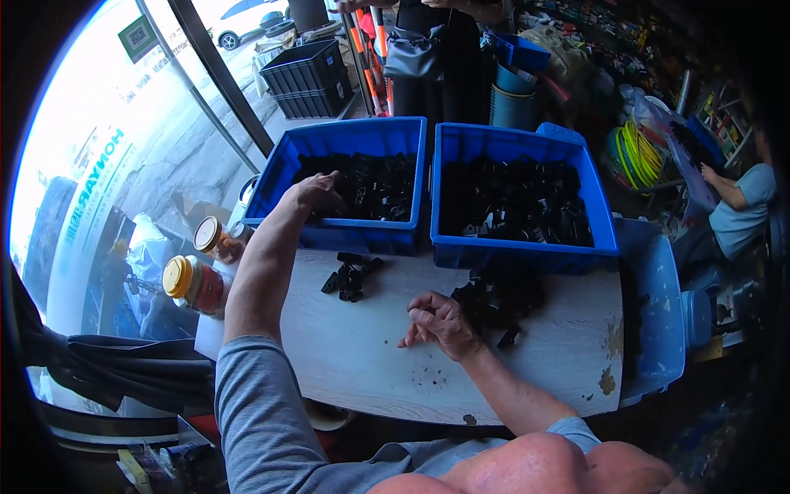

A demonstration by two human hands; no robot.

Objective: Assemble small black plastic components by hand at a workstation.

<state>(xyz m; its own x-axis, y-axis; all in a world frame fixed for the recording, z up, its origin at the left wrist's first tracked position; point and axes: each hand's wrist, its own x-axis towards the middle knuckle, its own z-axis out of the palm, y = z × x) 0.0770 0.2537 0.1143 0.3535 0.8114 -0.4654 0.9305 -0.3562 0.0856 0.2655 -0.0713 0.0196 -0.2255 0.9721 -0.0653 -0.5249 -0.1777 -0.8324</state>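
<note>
My left hand point(317, 191) reaches over the near left part of the left blue bin point(354, 232), which holds many small black plastic parts point(380, 183). Its fingers look apart, though their tips are hard to make out against the dark parts. Above the tabletop, my right hand point(440, 326) is closed, with thumb and fingers curled together; whatever it holds, if anything, is too small to name. Just right of it lies a heap of black plastic parts point(506, 298). A smaller cluster of black parts point(352, 277) rests in front of the left bin.
A right blue bin point(527, 252) with more black parts stands beside the left one. Two lidded jars point(196, 286) sit by the window. A pale blue tub point(658, 329) stands right of the table point(362, 362). One person point(440, 49) stands beyond; another point(741, 206) is at right.
</note>
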